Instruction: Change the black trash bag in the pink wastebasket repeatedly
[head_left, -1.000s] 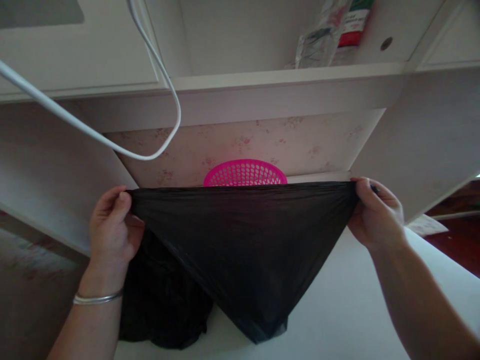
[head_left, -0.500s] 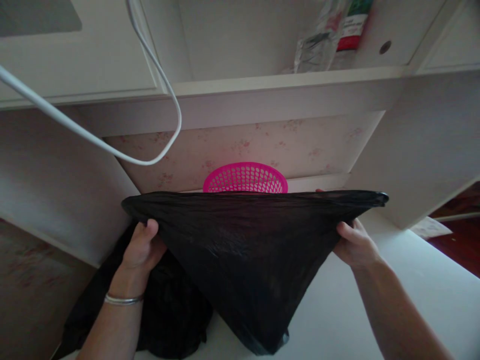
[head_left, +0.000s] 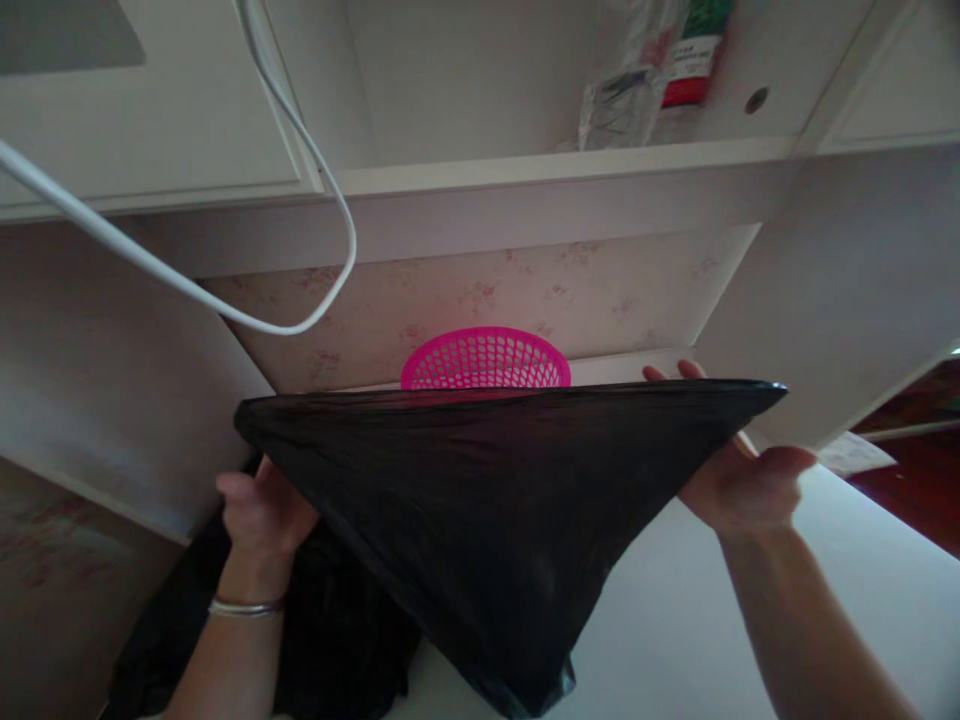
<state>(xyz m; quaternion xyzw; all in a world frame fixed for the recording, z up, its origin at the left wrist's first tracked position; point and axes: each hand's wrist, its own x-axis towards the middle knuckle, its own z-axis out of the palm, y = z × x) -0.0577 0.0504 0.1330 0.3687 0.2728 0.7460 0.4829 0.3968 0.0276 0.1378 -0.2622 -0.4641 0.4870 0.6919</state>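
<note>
- i am watching a black plastic bag (head_left: pixel 480 500) being spread between two hands, in front of a pink lattice basket (head_left: pixel 486 334) and above a white tabletop (head_left: pixel 675 610).
- done so far: the bag's upper edge is running wide and nearly straight, its corners reaching past both hands.
- left undone: the lower part is still tapering to a narrow, gathered end; no opening is showing from here.
- left hand (head_left: pixel 266 510): thumb is standing off the film, fingers are going behind it; reading this as open, not pinching, though the fingertips are hiding.
- right hand (head_left: pixel 739 490): open, thumb sticking out clear, two fingertips peeking over the edge. inside the bag or merely behind it: i cannot tell.
- a heap of black plastic (head_left: pixel 337 620) is lying beyond the left forearm, partly hidden; the basket is showing only its upper part.
- versus half a second ago: both thumbs are now standing away from the film instead of pressing its front, and more right fingertips are showing above the edge.
- versus one second ago: the hands are no longer pinching the upper corners; they are sitting lower.
</note>
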